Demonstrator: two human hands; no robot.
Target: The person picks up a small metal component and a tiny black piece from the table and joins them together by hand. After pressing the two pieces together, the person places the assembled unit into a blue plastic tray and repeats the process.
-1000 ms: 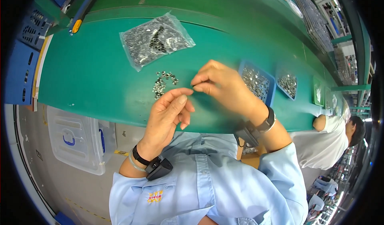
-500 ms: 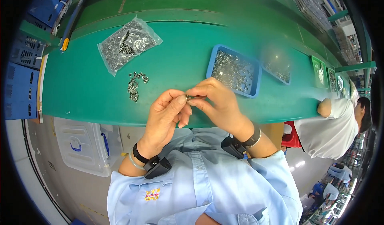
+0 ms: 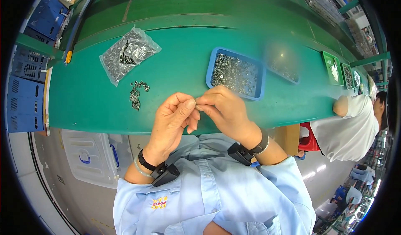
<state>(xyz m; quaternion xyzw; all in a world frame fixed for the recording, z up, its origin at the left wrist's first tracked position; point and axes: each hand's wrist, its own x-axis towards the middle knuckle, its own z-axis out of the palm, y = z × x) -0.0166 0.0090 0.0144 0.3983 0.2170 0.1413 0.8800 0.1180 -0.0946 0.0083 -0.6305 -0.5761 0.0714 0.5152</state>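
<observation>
Over the near edge of the green table (image 3: pixel 175 63), my left hand (image 3: pixel 173 116) and my right hand (image 3: pixel 225 109) meet at the fingertips. Both pinch a tiny metal piece (image 3: pixel 196 104) between thumb and forefinger; most of it is hidden by the fingers. Left of my hands lies a small pile of shiny metal parts (image 3: pixel 135 97). Behind the pile rests a clear plastic bag (image 3: pixel 125 53) full of similar small parts. Just beyond my right hand stands a blue tray (image 3: pixel 263 82) with many loose metal parts in it.
A second tray (image 3: pixel 288 78), blurred, stands right of the blue one. Farther right are a green tray (image 3: pixel 328 68) and a co-worker in a white shirt (image 3: pixel 346 130). Blue crates (image 3: pixel 25 101) stack at the left. A clear lidded box (image 3: pixel 90 157) sits on the floor.
My view has shifted slightly, so the table things appear a little displaced. My hands stay together, and the metal piece now shows less between the fingertips.
</observation>
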